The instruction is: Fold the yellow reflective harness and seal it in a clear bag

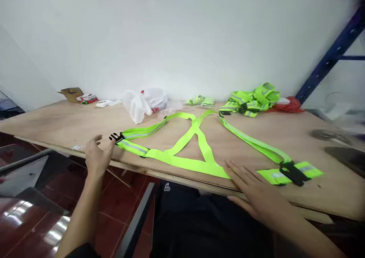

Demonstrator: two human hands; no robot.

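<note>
Cardboard box, flaps open, interior hard to make out: beyond the left hand and to its left. Red-and-white packet, print illegible: just right of the box. Left hand: nothing in its grasp, thumb and half-curled fingers parted; some fingers hidden behind others. Black pronged buckle: at the left thumb tip; contact cannot be told. White plastic bags, contents obscured: beyond the left hand, to its right. Reflective harness, fluorescent yellow-green: spread on the wooden table between and beyond both hands. Folded reflective straps: beyond the harness, detail blurred. Right hand: open and flattened, fingers extended, fingertips on the harness's lower band, part of which it hides. Heap of reflective straps, individual pieces indistinguishable: beyond the right hand. Red plastic bag: behind the heap, partly covered. Black buckle: right of the right hand, blurred. Blue metal post: farther right, cut off by the frame.
</note>
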